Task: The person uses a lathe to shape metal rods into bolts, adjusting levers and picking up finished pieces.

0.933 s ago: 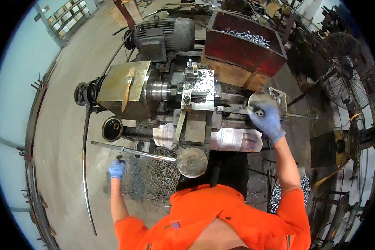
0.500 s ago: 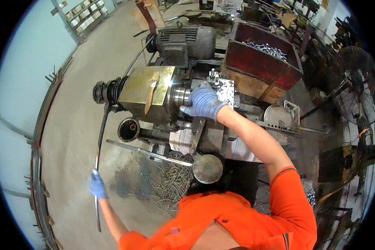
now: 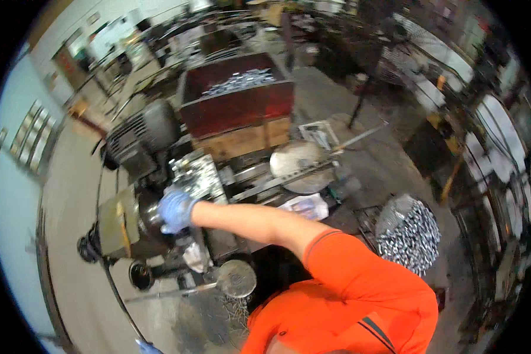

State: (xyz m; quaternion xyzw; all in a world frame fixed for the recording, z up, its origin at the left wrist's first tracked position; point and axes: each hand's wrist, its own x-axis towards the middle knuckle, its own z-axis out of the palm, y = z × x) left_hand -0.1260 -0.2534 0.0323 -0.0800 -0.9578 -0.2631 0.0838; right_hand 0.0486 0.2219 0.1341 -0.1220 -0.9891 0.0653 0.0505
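Observation:
My right hand, in a blue glove, is at the bright metal spindle end of a lathe-like machine. Its fingers look curled, but blur hides what they hold, if anything. Beside that hand lies a metal plate strewn with shiny bits. At the lower edge my left hand, gloved too and mostly cut off, is closed on a long dark bar. The bar runs up to the left end of the machine's headstock. A brush-like tool with a wooden handle rests on the headstock.
A red bin of small metal parts stands on a wooden crate behind the machine. To my right is a heap of shiny parts. Near me are a round metal disc, a dark cup and a motor.
The view has swung right, so the machine appears farther left and the parts heap shows more fully. My right hand stays at the spindle; my left hand has slipped mostly below the lower edge.

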